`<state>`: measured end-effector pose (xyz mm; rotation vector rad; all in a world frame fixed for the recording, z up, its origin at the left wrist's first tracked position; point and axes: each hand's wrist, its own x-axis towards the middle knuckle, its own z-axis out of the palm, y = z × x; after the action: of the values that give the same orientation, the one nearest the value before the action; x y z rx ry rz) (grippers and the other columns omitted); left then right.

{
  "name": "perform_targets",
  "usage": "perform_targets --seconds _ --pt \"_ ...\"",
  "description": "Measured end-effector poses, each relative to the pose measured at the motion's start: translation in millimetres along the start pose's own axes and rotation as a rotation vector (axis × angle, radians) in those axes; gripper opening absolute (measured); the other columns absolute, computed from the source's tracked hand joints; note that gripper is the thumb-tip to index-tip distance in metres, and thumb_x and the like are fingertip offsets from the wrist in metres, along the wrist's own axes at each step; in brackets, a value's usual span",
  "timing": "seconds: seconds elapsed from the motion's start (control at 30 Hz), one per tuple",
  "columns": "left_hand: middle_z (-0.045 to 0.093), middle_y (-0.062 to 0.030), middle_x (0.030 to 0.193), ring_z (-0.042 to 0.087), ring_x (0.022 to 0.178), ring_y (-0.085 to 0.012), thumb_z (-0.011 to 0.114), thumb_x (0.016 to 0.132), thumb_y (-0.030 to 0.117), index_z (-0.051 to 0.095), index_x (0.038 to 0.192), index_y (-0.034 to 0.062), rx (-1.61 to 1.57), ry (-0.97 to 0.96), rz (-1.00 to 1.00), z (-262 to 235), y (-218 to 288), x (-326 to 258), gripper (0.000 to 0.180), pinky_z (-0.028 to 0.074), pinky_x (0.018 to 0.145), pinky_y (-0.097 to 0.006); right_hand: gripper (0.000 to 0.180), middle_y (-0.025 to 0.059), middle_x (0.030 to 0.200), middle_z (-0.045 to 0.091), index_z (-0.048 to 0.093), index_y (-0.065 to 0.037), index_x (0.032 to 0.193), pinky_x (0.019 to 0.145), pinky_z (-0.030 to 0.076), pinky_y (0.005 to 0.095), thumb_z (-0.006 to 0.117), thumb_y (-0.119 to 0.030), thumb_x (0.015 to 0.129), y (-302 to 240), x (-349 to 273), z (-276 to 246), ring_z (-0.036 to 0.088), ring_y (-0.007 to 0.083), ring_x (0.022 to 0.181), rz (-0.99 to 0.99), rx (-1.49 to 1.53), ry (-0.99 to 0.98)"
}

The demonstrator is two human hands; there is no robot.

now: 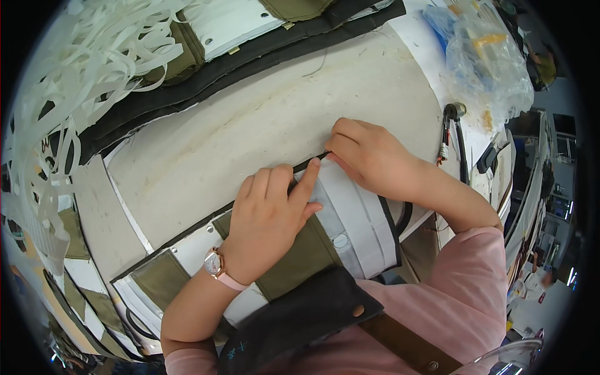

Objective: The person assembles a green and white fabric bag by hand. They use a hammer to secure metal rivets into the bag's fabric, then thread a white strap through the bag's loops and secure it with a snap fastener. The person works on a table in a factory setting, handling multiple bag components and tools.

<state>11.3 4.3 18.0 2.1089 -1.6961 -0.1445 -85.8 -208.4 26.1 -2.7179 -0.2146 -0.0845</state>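
A white and olive-green sewn panel [292, 262] with narrow black edging lies slantwise before me on the pale work surface. My left hand [265, 209] rests on it, palm down with fingers spread, its index fingertip at the far black edge. Just right of that fingertip, my right hand [369, 156] pinches the same edge between thumb and fingers. Metal snaps or eyelets dot the white parts. Across the panel's near side lies a black piece of material [306, 312] with a brown strap [409, 344]. What is under my hands is hidden.
A stack of similar black-edged panels [244, 53] lies at the far side. Loose white strips [94, 62] heap at far left. Clear plastic bags [494, 69] lie at far right, above a black cable with a metal end [458, 112]. More panels [87, 278] lie at left.
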Motion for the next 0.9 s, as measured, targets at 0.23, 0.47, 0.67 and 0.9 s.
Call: perform_targets --seconds 0.23,0.47,0.67,0.9 --pt "0.049 -0.0081 0.099 0.050 0.089 -0.0237 0.072 0.080 0.031 0.059 0.132 0.0088 0.032 -0.022 0.019 -0.8 -0.4 -0.1 0.058 0.044 0.076 -0.035 0.019 0.0123 0.092 0.053 0.056 -0.001 0.093 0.067 0.050 0.0408 0.067 0.000 0.077 5.6 5.9 -5.5 0.059 0.0323 0.077 0.001 0.072 -0.075" --pt "0.048 -0.0080 0.098 0.050 0.087 -0.0237 0.072 0.081 0.031 0.058 0.133 0.0103 0.022 -0.019 0.022 0.1 -1.3 -0.2 0.058 0.044 0.076 -0.035 0.024 0.0125 0.094 0.052 0.054 -0.001 0.097 0.065 0.051 0.0406 0.066 0.001 0.076 0.0 5.0 -5.9 0.060 0.0325 0.075 -0.040 -0.067 -0.070" --pt "0.046 -0.0075 0.097 0.050 0.085 -0.0232 0.073 0.079 0.032 0.058 0.135 0.0130 0.018 -0.011 0.009 0.2 -1.1 -0.2 0.061 0.045 0.076 -0.034 0.022 0.0125 0.094 0.054 0.056 -0.001 0.097 0.065 0.050 0.0396 0.065 0.003 0.077 5.2 -4.0 -2.5 0.060 0.0316 0.078 -0.006 0.101 -0.002" --pt "0.046 -0.0069 0.095 0.050 0.086 -0.0227 0.073 0.080 0.032 0.058 0.134 0.0123 0.016 -0.036 0.014 -2.4 -2.0 2.0 0.059 0.045 0.074 -0.034 0.023 0.0124 0.098 0.057 0.060 -0.001 0.099 0.068 0.051 0.0390 0.064 0.005 0.078 3.7 -10.0 -5.8 0.060 0.0312 0.079 0.133 0.328 0.059"
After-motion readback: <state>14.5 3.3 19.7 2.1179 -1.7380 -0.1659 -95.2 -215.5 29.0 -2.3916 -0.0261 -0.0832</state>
